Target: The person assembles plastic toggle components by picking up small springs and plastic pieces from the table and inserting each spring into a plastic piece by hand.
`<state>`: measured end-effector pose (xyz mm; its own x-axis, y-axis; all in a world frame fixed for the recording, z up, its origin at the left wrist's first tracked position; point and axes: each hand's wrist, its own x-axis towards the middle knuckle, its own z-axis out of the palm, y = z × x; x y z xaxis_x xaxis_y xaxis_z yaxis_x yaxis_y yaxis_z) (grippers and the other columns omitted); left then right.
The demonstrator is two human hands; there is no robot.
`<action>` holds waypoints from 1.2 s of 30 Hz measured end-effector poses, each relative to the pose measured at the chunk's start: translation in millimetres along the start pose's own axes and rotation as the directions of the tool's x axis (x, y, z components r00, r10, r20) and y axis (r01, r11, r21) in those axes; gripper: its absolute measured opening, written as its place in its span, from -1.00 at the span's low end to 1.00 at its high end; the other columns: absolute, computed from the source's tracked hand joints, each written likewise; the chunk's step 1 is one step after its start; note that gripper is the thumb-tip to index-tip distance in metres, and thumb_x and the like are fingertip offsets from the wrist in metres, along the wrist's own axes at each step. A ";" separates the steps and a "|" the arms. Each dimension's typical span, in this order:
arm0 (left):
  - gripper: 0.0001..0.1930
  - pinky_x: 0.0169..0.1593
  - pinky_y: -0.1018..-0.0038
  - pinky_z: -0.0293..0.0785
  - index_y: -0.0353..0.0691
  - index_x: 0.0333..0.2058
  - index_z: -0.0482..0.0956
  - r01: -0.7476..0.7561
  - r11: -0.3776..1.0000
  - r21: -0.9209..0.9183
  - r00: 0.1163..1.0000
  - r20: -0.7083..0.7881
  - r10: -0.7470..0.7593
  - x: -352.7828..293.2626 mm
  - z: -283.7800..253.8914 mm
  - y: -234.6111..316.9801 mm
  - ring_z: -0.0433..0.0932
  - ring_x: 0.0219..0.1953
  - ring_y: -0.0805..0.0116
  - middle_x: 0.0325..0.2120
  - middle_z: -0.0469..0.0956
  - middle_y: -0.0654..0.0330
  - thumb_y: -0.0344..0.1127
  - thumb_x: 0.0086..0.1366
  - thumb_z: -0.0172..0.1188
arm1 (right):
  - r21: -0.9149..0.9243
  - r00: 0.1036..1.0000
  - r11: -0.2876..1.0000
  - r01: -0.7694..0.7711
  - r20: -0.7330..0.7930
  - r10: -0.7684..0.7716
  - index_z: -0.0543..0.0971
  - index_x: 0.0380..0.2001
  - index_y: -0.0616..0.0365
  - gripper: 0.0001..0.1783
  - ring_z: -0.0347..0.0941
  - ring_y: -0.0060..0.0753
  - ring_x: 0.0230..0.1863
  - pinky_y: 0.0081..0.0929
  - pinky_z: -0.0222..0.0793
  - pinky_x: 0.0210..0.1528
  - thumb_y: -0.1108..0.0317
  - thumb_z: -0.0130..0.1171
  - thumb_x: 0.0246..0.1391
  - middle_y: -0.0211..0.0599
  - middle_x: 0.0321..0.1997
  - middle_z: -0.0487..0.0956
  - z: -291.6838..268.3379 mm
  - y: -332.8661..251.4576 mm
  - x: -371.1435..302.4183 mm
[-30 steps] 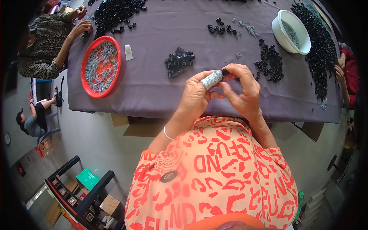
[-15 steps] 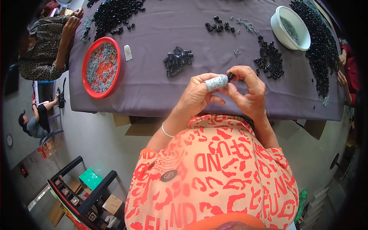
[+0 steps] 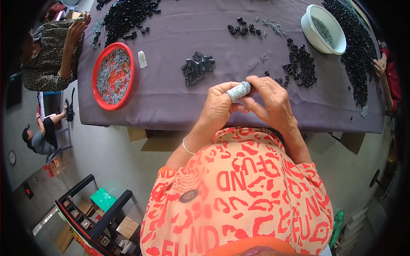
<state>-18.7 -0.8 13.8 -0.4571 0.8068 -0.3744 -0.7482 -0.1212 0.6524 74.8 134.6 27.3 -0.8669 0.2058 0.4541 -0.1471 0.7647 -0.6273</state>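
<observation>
In front of my chest, at the table's near edge, my two hands meet. A speckled white-grey finger sleeve covers a finger of my left hand, which is closed with its thumb below. At the sleeve's tip is a small black plastic part, mostly hidden by fingers. My right hand pinches that part from the right, thumb and fingertips closed on it. Beyond my hands lies a pile of black plastic parts. More loose black parts lie to the right, along with a few small grey pins.
A red tray of grey pins stands left, beside a white finger sleeve. At right is a white bowl of grey pins. Large heaps of black parts lie at both sides of the cloth-covered table. Other people sit left and right.
My right hand has closed in on the sleeve's tip, covering more of the black part. My left hand has barely moved. The co-worker's hand at the far right has shifted.
</observation>
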 end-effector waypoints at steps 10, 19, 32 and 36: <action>-0.87 -0.46 0.60 0.53 -0.32 -0.32 0.55 0.002 0.999 0.040 1.000 0.022 -0.003 -4.1 -11.2 -1.9 0.57 -0.42 0.47 -0.43 0.57 0.17 -0.40 0.24 0.07 | -0.188 0.969 0.982 0.021 0.245 0.027 0.43 -0.30 0.27 -0.67 0.49 -0.25 -0.49 -0.41 0.42 -0.49 0.43 0.28 -0.19 -0.21 -0.51 0.49 1.0 2.2 -1.6; -0.71 -0.55 0.65 0.45 -0.30 -0.34 0.46 -0.049 0.982 0.180 0.966 -0.240 0.092 -2.9 11.8 -8.3 0.45 -0.58 0.54 -0.60 0.42 0.30 -0.17 0.35 -0.08 | -0.118 0.987 0.990 0.078 0.146 -0.061 0.41 -0.38 0.26 -0.72 0.46 -0.26 -0.58 -0.42 0.38 -0.57 0.44 0.27 -0.18 -0.25 -0.58 0.45 8.4 14.7 -0.2; -0.69 -0.72 0.68 0.05 -0.20 -0.40 0.29 0.016 0.965 0.261 0.973 -0.226 0.045 3.6 8.4 -17.4 0.14 -0.73 0.68 -0.72 0.22 0.41 -0.06 0.33 -0.16 | -0.158 0.971 0.977 0.145 0.211 -0.110 0.40 -0.44 0.22 -0.81 0.42 -0.22 -0.62 -0.36 0.38 -0.59 0.43 0.17 -0.17 -0.25 -0.65 0.40 16.0 18.1 21.1; -0.68 -0.73 0.67 0.07 -0.20 -0.38 0.29 -0.076 0.949 0.307 0.960 -0.234 0.153 4.2 4.2 -25.6 0.16 -0.74 0.68 -0.72 0.24 0.41 -0.03 0.32 -0.11 | -0.160 0.958 0.973 0.168 0.260 -0.123 0.40 -0.45 0.23 -0.81 0.41 -0.22 -0.62 -0.35 0.38 -0.59 0.41 0.16 -0.17 -0.25 -0.66 0.39 18.7 20.9 22.4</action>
<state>0.5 8.1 -1.6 -0.6657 0.6209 -0.4140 -0.5271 0.0015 0.8498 43.5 143.8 12.5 -0.9361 -0.0558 0.3474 -0.2127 0.8763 -0.4324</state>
